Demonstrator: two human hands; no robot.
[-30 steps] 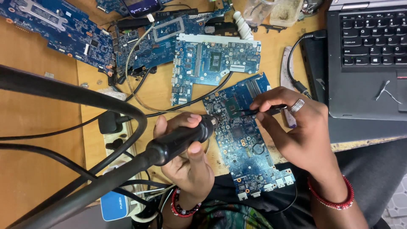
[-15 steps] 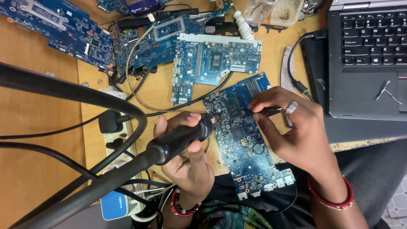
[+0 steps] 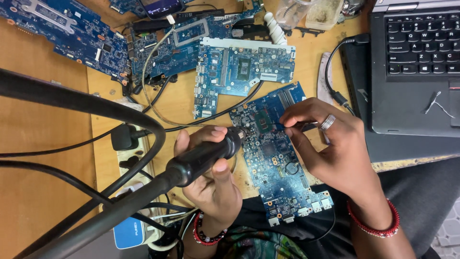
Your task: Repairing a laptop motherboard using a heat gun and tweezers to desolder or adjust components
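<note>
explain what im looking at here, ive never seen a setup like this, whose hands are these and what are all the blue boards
The picture comes from a camera worn on a person's head, looking down at their own two bare hands over a wooden workbench.

The left hand grips a black hot-air tool handle with a thick black hose; its nozzle points at a blue laptop circuit board lying in front of the person. The right hand, wearing a ring, holds thin tweezers whose tips sit by a dark square chip on that board.

More blue circuit boards lie farther up the bench; one sits just beyond the board in hand. An open black laptop is at the right, and a white power strip with a black plug is at the left.
</note>
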